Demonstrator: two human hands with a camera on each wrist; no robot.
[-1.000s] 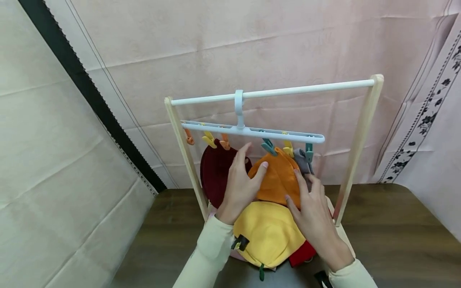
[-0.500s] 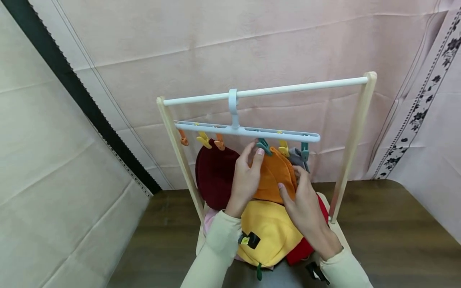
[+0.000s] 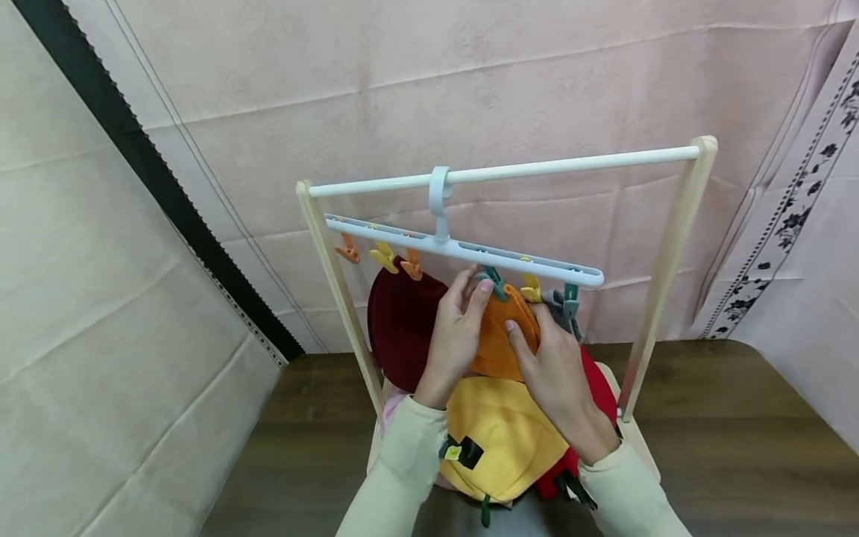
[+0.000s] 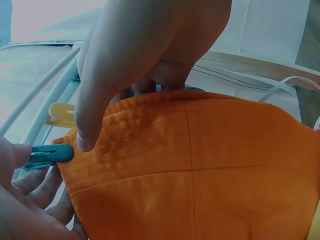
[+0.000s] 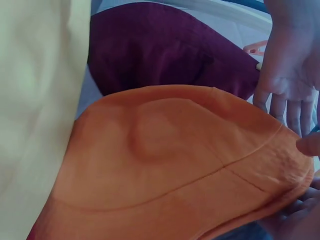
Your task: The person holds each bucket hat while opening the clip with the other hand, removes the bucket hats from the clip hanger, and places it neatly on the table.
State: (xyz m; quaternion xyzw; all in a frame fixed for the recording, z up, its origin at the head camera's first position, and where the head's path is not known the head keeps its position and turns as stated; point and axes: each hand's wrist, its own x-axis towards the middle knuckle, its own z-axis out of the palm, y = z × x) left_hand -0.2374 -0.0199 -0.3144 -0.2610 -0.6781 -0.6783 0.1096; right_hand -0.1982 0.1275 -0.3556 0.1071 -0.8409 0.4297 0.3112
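Observation:
An orange cloth hat [image 3: 499,347] hangs from a light blue hanger [image 3: 436,244] on a small drying rack. My left hand [image 3: 458,328] is at the hat's upper left corner, thumb and fingers pinching the teal clothespin [image 4: 50,154] that bites its edge. With the thumb in front and the other fingers behind, my right hand [image 3: 560,365] holds the hat's brim, seen clearly in the left wrist view. A yellow clothespin [image 3: 531,288] hangs just above the right fingertips. Left of the hat hangs a maroon hat [image 3: 403,328] under yellow and orange clothespins.
The rack's white bar [image 3: 570,164] and wooden posts [image 3: 667,276] frame the work. A yellow hat [image 3: 503,429] with a green stem lies low in front, above red cloth [image 3: 597,384]. Grey cloth [image 3: 558,306] hangs at right by another teal clothespin [image 3: 571,301]. Fabric backdrops stand behind.
My left hand has risen to the teal clothespin. The right hand has moved up and left, onto the orange hat's brim. The hanger now tilts, its right end lower.

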